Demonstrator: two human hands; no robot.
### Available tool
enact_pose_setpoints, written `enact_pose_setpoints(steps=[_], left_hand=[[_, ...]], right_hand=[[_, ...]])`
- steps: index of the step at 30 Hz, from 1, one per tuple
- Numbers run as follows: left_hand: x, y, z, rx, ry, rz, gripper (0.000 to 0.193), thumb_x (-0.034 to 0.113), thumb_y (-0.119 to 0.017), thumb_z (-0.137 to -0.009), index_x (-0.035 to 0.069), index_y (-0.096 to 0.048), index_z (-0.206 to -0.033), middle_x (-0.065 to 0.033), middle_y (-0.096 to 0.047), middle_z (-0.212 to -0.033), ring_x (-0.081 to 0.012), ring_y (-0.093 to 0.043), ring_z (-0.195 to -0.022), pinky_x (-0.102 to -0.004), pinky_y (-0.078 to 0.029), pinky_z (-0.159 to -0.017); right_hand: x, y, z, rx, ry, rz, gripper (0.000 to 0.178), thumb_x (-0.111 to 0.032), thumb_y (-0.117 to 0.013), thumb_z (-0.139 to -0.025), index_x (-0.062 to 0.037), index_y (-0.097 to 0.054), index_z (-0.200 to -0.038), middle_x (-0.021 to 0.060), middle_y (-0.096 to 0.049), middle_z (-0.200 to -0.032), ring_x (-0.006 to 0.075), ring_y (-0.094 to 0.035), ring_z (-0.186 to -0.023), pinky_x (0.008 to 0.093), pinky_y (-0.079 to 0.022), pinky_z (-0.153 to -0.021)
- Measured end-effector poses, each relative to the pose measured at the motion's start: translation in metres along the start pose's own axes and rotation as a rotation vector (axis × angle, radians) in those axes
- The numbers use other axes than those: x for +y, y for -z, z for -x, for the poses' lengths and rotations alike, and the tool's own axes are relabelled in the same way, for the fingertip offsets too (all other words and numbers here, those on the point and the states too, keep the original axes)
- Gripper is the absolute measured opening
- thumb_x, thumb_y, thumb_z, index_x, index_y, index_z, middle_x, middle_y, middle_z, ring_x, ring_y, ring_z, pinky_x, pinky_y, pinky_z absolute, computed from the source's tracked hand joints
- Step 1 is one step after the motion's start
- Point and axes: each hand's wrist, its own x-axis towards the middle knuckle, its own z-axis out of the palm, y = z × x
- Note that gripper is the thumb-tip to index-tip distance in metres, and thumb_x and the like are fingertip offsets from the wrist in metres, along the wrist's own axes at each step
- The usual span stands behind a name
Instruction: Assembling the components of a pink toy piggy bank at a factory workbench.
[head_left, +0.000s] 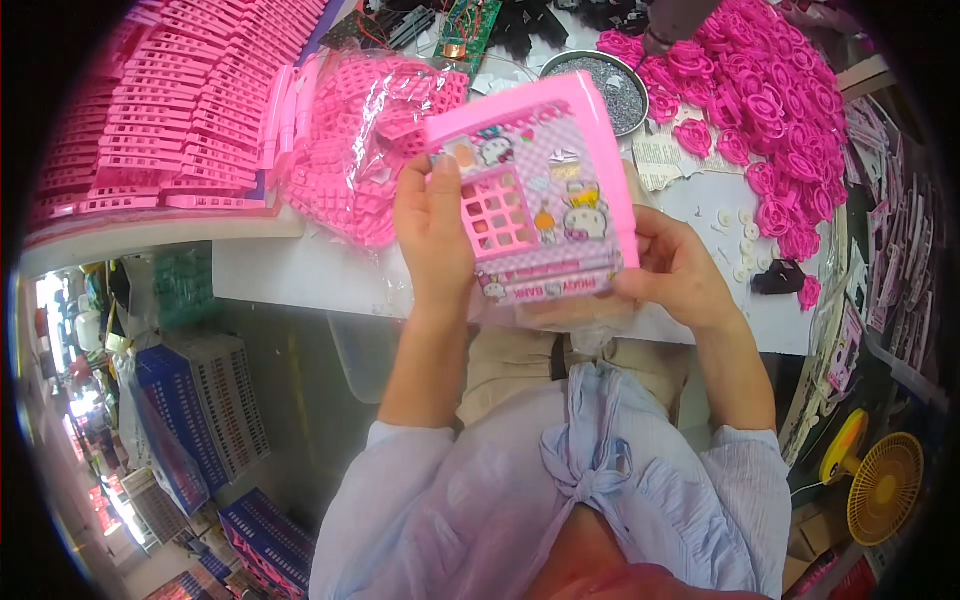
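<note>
Between my two hands I hold up a pink piggy bank panel (548, 190) with a printed cartoon face and a square grid of keypad openings. My left hand (436, 225) is closed on its left edge, the thumb lying over the front. At the lower right corner, my right hand (672, 262) grips it with thumb and fingers. The panel is tilted a little above the white worktop. Just left of it lies a clear plastic bag (365, 150) of pink grid pieces. Behind its upper right corner stands a round tin (630, 105) of small grey bits.
Stacked pink plastic frames (190, 100) fill the far left. A heap of magenta dial-like parts (775, 120) covers the far right, near small white rings (745, 240) and a black part (778, 278). A green circuit board (470, 30) lies at the back; a yellow fan (885, 485) stands lower right.
</note>
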Motion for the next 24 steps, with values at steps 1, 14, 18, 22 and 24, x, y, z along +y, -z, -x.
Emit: enact_pose_setpoints(steps=[1,14,18,22,24], left_hand=[[0.002,-0.003,-0.002,0.011,-0.009,0.020,0.023,0.021,-0.055,-0.106,0.000,-0.053,-0.117,-0.0060,-0.067,-0.099,-0.0069,-0.064,-0.080,-0.0227,-0.053,-0.068],[-0.019,0.010,0.028,-0.025,-0.158,-0.272,0.032,0.028,-0.049,-0.109,0.004,-0.053,-0.087,0.0019,-0.052,-0.076,-0.0050,-0.044,-0.070,-0.0260,-0.039,-0.059],[-0.033,0.015,0.025,-0.034,-0.391,-0.449,0.030,0.022,-0.046,-0.108,0.004,-0.047,-0.084,0.0033,-0.044,-0.071,-0.0054,-0.038,-0.067,-0.0276,-0.035,-0.057],[0.003,0.010,0.008,-0.181,0.005,-0.235,0.017,0.014,-0.050,-0.106,0.000,-0.059,-0.105,0.0002,-0.059,-0.085,-0.0083,-0.053,-0.077,-0.0241,-0.045,-0.072],[0.014,0.004,-0.013,-0.253,0.128,-0.044,0.022,0.013,-0.055,-0.104,-0.002,-0.062,-0.117,-0.0037,-0.067,-0.097,-0.0104,-0.062,-0.087,-0.0247,-0.049,-0.081]], right_hand=[[0.001,-0.001,0.001,0.052,0.018,0.048,0.056,0.001,-0.077,-0.084,0.0071,-0.054,-0.135,0.0115,-0.069,-0.122,0.0160,-0.067,-0.107,0.0304,-0.054,-0.094],[0.014,-0.009,0.005,0.184,0.116,0.040,0.050,0.000,-0.072,-0.086,0.0070,-0.057,-0.133,0.0124,-0.069,-0.120,0.0181,-0.069,-0.103,0.0327,-0.057,-0.089],[0.027,-0.007,0.008,0.203,0.121,0.020,0.049,-0.001,-0.073,-0.086,0.0049,-0.059,-0.133,0.0111,-0.070,-0.119,0.0170,-0.069,-0.103,0.0306,-0.056,-0.088],[0.026,0.002,0.015,0.161,0.114,0.127,0.048,0.000,-0.074,-0.085,0.0043,-0.061,-0.131,0.0105,-0.070,-0.118,0.0163,-0.068,-0.102,0.0290,-0.055,-0.087],[0.012,0.010,0.018,0.153,0.031,0.142,0.049,-0.002,-0.075,-0.084,0.0052,-0.061,-0.130,0.0110,-0.070,-0.118,0.0161,-0.068,-0.103,0.0285,-0.055,-0.087]])
